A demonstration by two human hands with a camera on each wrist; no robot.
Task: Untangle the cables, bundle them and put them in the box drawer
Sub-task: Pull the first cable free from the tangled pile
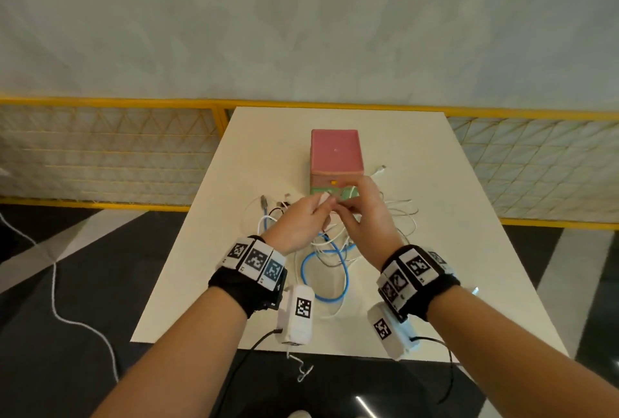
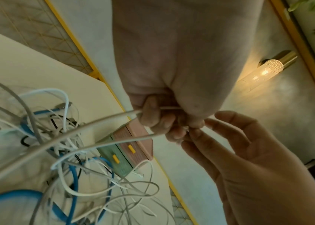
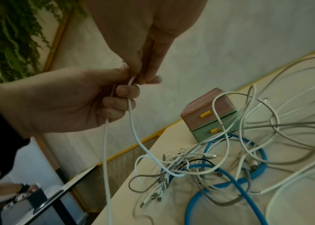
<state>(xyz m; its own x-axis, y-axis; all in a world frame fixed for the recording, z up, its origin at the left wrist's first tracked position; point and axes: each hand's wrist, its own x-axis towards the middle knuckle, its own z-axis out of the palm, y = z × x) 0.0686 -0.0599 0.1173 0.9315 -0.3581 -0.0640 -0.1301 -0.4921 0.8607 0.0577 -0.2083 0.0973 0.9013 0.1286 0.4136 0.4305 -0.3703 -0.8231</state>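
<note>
While both hands hold one white cable up, the tangle below stays knotted.
Left hand (image 3: 71, 103) curls its grip round the white cable (image 3: 133, 121); right hand (image 2: 235, 153) pinches the same strand near the left fingertips. Pulling upward could tighten the cable pile (image 1: 321, 250) on the surface (image 1: 435, 216), or drag loops against the small drawer box (image 1: 336, 163), both drawers apparently closed.

Both forearms reaching to mid-frame, left hand (image 1: 300, 216) with fingers curled and thumb pinching, right hand (image 1: 363, 213) fingertips meeting it, banded wrists level.
</note>
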